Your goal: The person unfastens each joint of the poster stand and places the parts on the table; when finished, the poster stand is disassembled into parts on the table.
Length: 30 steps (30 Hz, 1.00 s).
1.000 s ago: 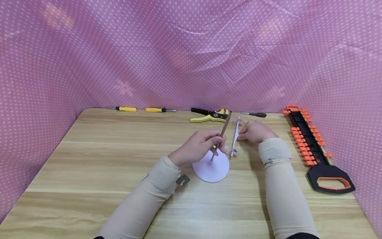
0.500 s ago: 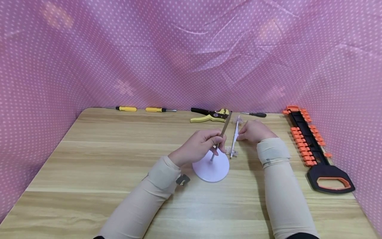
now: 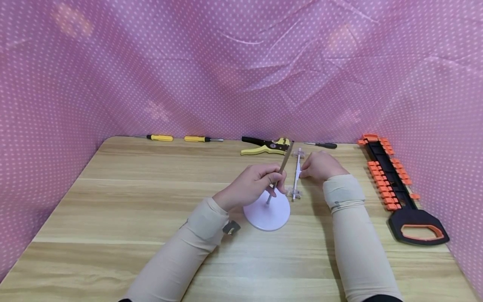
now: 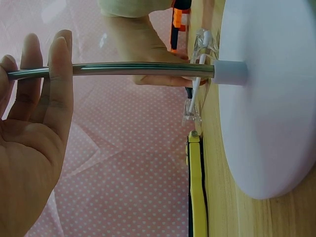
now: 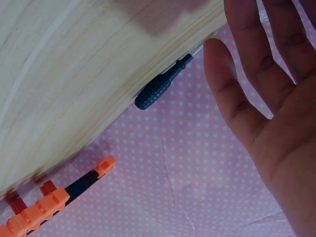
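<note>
A metal rod [image 3: 286,157] rises from a round white base [image 3: 267,219] near the middle of the wooden table, leaning a little in the head view. My left hand [image 3: 249,184] holds the rod with fingers and thumb around it, above the base. To the right of it, my right hand [image 3: 323,167] pinches a thin white bar [image 3: 297,179] at its middle. Clear plastic pieces [image 3: 294,193] sit at both ends of the bar. In the left wrist view the rod [image 4: 143,69] enters a short white collar on the base [image 4: 271,133]. The right wrist view leaves the bar mostly out.
Wire strippers [image 3: 266,146] with black and yellow handles lie at the back. Two yellow-handled screwdrivers [image 3: 161,137] are at the back left, a black-handled screwdriver [image 3: 325,145] behind my right hand. An orange and black rack with a handle [image 3: 394,180] runs along the right edge. Pink dotted cloth [image 3: 241,75] surrounds the table.
The white bar has turned slightly in my right hand, its far end going left and its near end slightly right. My right forearm has shifted a little left. My left hand and the rod stay put.
</note>
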Each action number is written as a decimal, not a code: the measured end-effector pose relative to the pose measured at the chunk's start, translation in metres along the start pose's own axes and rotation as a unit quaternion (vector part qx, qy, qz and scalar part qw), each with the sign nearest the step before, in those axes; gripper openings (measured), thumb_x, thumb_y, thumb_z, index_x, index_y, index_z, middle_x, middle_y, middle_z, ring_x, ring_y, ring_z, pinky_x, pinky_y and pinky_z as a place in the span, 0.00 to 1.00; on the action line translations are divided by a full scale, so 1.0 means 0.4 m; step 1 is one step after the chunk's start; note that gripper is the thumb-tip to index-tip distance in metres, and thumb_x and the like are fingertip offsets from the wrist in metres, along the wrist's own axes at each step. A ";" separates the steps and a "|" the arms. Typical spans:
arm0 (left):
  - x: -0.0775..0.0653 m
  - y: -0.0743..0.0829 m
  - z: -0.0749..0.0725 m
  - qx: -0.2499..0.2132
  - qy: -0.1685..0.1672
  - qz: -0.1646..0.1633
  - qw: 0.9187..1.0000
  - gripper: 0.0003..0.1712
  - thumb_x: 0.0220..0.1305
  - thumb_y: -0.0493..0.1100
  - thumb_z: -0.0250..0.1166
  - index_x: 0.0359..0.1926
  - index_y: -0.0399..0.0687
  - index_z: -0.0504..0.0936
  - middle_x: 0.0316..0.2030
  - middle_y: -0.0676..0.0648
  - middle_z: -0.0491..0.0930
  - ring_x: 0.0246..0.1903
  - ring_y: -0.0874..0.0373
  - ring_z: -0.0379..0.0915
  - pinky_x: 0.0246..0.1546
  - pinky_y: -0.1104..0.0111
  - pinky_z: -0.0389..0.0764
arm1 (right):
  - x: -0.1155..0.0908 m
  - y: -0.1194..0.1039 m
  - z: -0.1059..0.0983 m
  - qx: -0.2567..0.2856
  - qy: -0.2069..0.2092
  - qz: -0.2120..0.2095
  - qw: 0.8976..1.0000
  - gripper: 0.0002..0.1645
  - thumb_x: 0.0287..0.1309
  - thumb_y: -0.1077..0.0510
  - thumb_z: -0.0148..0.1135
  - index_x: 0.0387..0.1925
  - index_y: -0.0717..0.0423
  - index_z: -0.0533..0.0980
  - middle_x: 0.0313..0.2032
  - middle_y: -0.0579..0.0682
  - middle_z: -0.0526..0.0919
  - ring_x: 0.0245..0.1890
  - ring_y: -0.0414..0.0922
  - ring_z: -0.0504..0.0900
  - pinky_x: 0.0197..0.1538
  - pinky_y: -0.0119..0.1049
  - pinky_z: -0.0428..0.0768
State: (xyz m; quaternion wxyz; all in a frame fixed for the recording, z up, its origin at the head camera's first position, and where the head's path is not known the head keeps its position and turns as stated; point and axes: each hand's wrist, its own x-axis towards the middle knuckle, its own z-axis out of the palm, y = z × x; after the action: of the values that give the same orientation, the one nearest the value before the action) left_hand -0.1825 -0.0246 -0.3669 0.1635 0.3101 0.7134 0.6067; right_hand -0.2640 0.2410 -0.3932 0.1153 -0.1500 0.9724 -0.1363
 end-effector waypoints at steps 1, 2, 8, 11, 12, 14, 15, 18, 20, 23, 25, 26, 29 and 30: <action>0.000 0.000 0.000 0.000 0.000 0.000 1.000 0.14 0.84 0.38 0.52 0.40 0.38 0.81 0.37 0.40 0.84 0.39 0.58 0.83 0.42 0.59 0.92 | 0.000 -0.001 0.000 0.000 0.000 0.001 1.000 0.10 0.59 0.52 0.77 0.40 0.52 0.92 0.44 0.55 0.92 0.50 0.57 0.87 0.60 0.59 0.83; 0.000 0.000 0.000 0.000 -0.001 0.001 1.000 0.14 0.84 0.38 0.52 0.40 0.38 0.81 0.37 0.40 0.84 0.39 0.58 0.83 0.42 0.59 0.92 | 0.000 -0.001 0.001 0.000 0.001 0.003 1.000 0.10 0.59 0.53 0.77 0.41 0.52 0.92 0.44 0.55 0.92 0.50 0.57 0.87 0.60 0.59 0.83; 0.000 0.004 -0.001 0.001 -0.001 -0.003 1.000 0.14 0.84 0.38 0.52 0.40 0.38 0.81 0.37 0.40 0.84 0.39 0.58 0.83 0.42 0.59 0.92 | 0.001 -0.002 0.004 0.005 0.002 0.015 1.000 0.10 0.57 0.54 0.78 0.40 0.52 0.92 0.45 0.56 0.92 0.51 0.58 0.86 0.60 0.59 0.83; -0.001 0.005 -0.001 0.003 0.001 -0.007 1.000 0.15 0.84 0.38 0.52 0.40 0.38 0.81 0.37 0.40 0.84 0.39 0.57 0.83 0.42 0.59 0.92 | 0.001 -0.004 0.005 0.008 0.001 0.021 1.000 0.09 0.57 0.54 0.78 0.40 0.52 0.92 0.45 0.55 0.92 0.50 0.57 0.86 0.59 0.59 0.83; -0.001 0.005 -0.001 0.003 0.001 -0.008 1.000 0.15 0.84 0.38 0.52 0.40 0.38 0.81 0.37 0.40 0.84 0.39 0.57 0.83 0.42 0.59 0.92 | 0.001 -0.005 0.005 0.009 0.001 0.022 1.000 0.09 0.57 0.55 0.78 0.40 0.52 0.92 0.45 0.55 0.92 0.50 0.56 0.86 0.59 0.59 0.83; -0.001 0.005 -0.001 0.003 0.002 -0.009 1.000 0.15 0.84 0.38 0.52 0.40 0.38 0.81 0.37 0.40 0.84 0.39 0.57 0.83 0.42 0.59 0.92 | 0.002 -0.006 0.006 0.008 -0.001 0.025 1.000 0.08 0.58 0.55 0.78 0.39 0.51 0.92 0.44 0.54 0.92 0.49 0.55 0.86 0.58 0.58 0.83; 0.000 0.005 -0.001 0.003 0.002 -0.010 1.000 0.15 0.84 0.38 0.52 0.40 0.38 0.81 0.37 0.40 0.84 0.40 0.57 0.83 0.42 0.59 0.92 | 0.002 -0.006 0.006 0.008 -0.002 0.026 1.000 0.08 0.58 0.55 0.78 0.39 0.51 0.92 0.44 0.54 0.92 0.48 0.54 0.86 0.58 0.58 0.83; -0.001 0.005 -0.001 0.002 0.002 -0.010 1.000 0.15 0.84 0.38 0.52 0.40 0.38 0.81 0.37 0.40 0.84 0.40 0.57 0.83 0.42 0.59 0.92 | 0.003 -0.007 0.006 0.007 -0.004 0.028 1.000 0.07 0.59 0.55 0.78 0.39 0.50 0.92 0.43 0.53 0.92 0.48 0.54 0.85 0.58 0.57 0.83; -0.001 0.005 -0.002 0.002 0.001 -0.010 1.000 0.15 0.84 0.38 0.52 0.40 0.38 0.81 0.37 0.40 0.84 0.40 0.57 0.83 0.42 0.59 0.92 | 0.003 -0.007 0.006 0.008 -0.004 0.028 1.000 0.07 0.58 0.55 0.78 0.39 0.50 0.92 0.43 0.53 0.92 0.48 0.54 0.85 0.58 0.57 0.83; -0.001 0.006 -0.002 0.002 0.001 -0.008 1.000 0.15 0.84 0.38 0.52 0.40 0.38 0.81 0.37 0.40 0.84 0.40 0.57 0.83 0.42 0.59 0.92 | 0.003 -0.006 0.005 0.010 -0.002 0.026 1.000 0.07 0.58 0.55 0.78 0.38 0.51 0.92 0.43 0.54 0.92 0.48 0.55 0.85 0.58 0.58 0.83; -0.001 0.006 -0.002 0.002 0.001 -0.007 1.000 0.14 0.84 0.38 0.52 0.40 0.38 0.81 0.37 0.40 0.84 0.40 0.57 0.83 0.42 0.59 0.92 | 0.001 -0.003 0.003 0.012 -0.002 0.022 1.000 0.07 0.57 0.55 0.78 0.38 0.51 0.92 0.43 0.54 0.91 0.48 0.55 0.86 0.58 0.58 0.83; -0.001 0.006 -0.002 0.001 0.001 -0.007 1.000 0.14 0.84 0.38 0.52 0.40 0.38 0.81 0.37 0.40 0.84 0.40 0.57 0.83 0.42 0.60 0.92 | 0.000 -0.002 0.002 0.014 -0.003 0.019 1.000 0.07 0.57 0.55 0.78 0.37 0.51 0.91 0.43 0.54 0.91 0.48 0.55 0.86 0.57 0.58 0.83; 0.000 0.005 -0.002 0.001 0.001 -0.005 1.000 0.14 0.84 0.38 0.52 0.40 0.38 0.81 0.37 0.40 0.84 0.39 0.58 0.83 0.41 0.60 0.92 | -0.009 0.001 -0.007 0.019 -0.008 0.011 1.000 0.07 0.58 0.53 0.76 0.37 0.50 0.90 0.41 0.52 0.91 0.45 0.53 0.86 0.54 0.56 0.84; 0.000 0.004 -0.002 0.001 0.001 -0.005 1.000 0.14 0.84 0.38 0.52 0.40 0.38 0.81 0.37 0.40 0.84 0.39 0.58 0.83 0.41 0.60 0.92 | -0.013 0.000 -0.012 0.025 -0.009 0.006 1.000 0.07 0.59 0.53 0.75 0.37 0.51 0.90 0.41 0.52 0.91 0.44 0.53 0.85 0.53 0.55 0.84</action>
State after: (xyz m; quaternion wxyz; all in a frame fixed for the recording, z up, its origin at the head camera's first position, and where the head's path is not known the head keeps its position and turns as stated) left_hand -0.1825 -0.0249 -0.3651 0.1657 0.3065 0.7153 0.6057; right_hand -0.2607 0.2437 -0.3877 0.1285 -0.1425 0.9685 -0.1587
